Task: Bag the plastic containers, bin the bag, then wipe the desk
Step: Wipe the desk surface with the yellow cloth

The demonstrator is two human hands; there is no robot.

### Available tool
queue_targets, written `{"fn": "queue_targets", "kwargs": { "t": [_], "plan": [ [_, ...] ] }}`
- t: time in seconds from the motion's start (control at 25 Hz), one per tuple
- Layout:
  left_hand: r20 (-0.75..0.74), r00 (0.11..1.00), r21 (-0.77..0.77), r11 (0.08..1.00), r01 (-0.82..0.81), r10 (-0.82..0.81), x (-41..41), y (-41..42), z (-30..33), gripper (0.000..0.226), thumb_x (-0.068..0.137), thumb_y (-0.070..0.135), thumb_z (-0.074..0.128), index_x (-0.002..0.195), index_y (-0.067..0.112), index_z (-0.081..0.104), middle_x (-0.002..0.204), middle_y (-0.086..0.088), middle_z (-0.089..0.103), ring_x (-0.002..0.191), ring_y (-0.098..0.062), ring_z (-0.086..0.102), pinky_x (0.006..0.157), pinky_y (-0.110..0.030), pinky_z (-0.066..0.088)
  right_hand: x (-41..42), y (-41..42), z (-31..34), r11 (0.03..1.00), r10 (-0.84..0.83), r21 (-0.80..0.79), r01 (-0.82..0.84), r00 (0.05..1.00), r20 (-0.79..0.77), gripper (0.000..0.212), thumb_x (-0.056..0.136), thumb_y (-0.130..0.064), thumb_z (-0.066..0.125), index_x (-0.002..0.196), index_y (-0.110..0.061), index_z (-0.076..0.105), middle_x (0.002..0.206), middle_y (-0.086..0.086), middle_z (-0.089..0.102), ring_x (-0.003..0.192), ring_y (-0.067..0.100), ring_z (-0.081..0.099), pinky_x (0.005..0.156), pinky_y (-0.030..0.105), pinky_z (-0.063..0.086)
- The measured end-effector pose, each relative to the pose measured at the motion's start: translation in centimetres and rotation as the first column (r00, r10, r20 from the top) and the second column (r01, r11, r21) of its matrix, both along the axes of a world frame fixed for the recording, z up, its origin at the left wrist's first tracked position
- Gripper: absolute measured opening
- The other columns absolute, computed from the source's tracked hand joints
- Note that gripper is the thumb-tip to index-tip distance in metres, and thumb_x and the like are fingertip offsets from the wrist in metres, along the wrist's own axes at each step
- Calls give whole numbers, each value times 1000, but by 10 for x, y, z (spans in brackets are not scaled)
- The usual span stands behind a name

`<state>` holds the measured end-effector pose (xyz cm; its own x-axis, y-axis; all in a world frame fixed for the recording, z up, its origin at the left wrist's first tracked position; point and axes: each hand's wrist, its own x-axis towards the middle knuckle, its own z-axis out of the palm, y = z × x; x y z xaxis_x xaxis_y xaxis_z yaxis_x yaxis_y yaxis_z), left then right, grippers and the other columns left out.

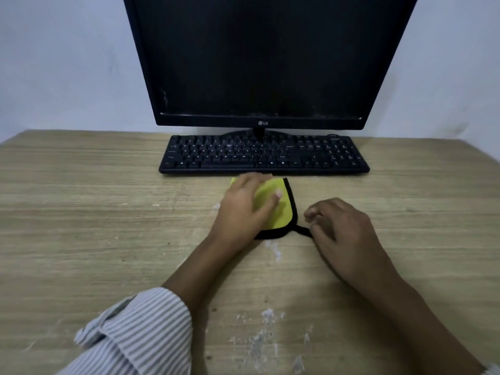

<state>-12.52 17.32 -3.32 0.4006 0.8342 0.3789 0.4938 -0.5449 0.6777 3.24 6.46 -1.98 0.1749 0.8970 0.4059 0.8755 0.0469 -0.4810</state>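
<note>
- Head view: the left hand (244, 205) presses flat on the yellow cloth (273, 207), fingers spread, at twelve o'clock from the sleeve (140, 328). No containers or bag show here.
- The right hand (338, 228), at three o'clock of the cloth, has loosely curled fingers at the cloth's black loop (303, 230); whether it pinches it I cannot tell.
- Risk: the keyboard (263, 155) sits just beyond at twelve o'clock, so a forward stroke could shove it.
- White flecks (263, 336) on the desk (81, 212) at six o'clock may get missed.

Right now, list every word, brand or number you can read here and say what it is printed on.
"LG": on the lower bezel of the monitor.
Key legends on the keyboard: printed in white, but too small and blurred to read.
Yellow cloth under the left hand: no text visible.
</note>
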Motion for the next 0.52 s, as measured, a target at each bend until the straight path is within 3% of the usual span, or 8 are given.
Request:
{"fn": "queue_targets", "kwargs": {
  "t": [0.08, 0.12, 0.24, 0.32, 0.4, 0.52],
  "plan": [
    [358, 930, -99, 994, -54, 86, -14, 0, 7, 29, 96, 35, 50, 118, 20, 62, 119, 5, 60, 107, -3, 55, 86, -11, 43, -22, 11, 10, 997, 8, 76, -12, 999, 53, 21, 91, -16, 55, 106, -12, 68, 108, 0, 62, 98, 15, 57, 84, 33, 50],
    [425, 893, -111, 988, -108, 145, -20, 1, 8, 25, 97, 30, 50, 114, 19, 64, 115, 4, 63, 104, -3, 57, 83, -11, 44, -35, 23, 15, 998, 35, 58, -40, 995, 93, 25, 94, -20, 52, 113, -13, 66, 116, 1, 61, 105, 15, 55, 89, 32, 48],
    [457, 850, -199, 961, -191, 263, -30, 4, 1, 21, 96, 24, 50, 109, 19, 66, 108, 3, 65, 98, -2, 59, 85, -23, 51, -72, 73, 11, 969, 152, -230, -93, 955, 255, 44, 101, -36, 37, 140, -19, 46, 151, 4, 39, 139, 21, 33, 113, 41, 28],
    [456, 847, -241, 954, -179, 274, -31, 4, -1, 20, 96, 24, 51, 109, 19, 65, 107, 4, 65, 96, -2, 61, 84, -33, 54, -80, 86, -3, 919, 221, -384, -88, 922, 319, 53, 102, -43, 23, 151, -24, 22, 161, 0, 16, 148, 18, 12, 119, 46, 11],
    [443, 862, -233, 960, -155, 247, -29, 2, 1, 17, 95, 23, 51, 106, 21, 65, 108, 3, 64, 97, -3, 60, 82, -26, 53, -70, 71, -11, 898, 259, -426, -111, 916, 307, 58, 99, -51, 12, 153, -30, 8, 163, -7, 3, 149, 13, 0, 120, 43, 1],
    [330, 924, -201, 971, -131, 193, -25, 1, 3, 16, 96, 25, 50, 106, 24, 63, 111, 6, 60, 99, -1, 56, 78, -11, 43, -32, 45, -12, 894, 217, -445, -49, 917, 336, 67, 90, -62, 4, 152, -37, 8, 161, -14, 1, 148, 8, -1, 119, 37, -2]
  ]
}}
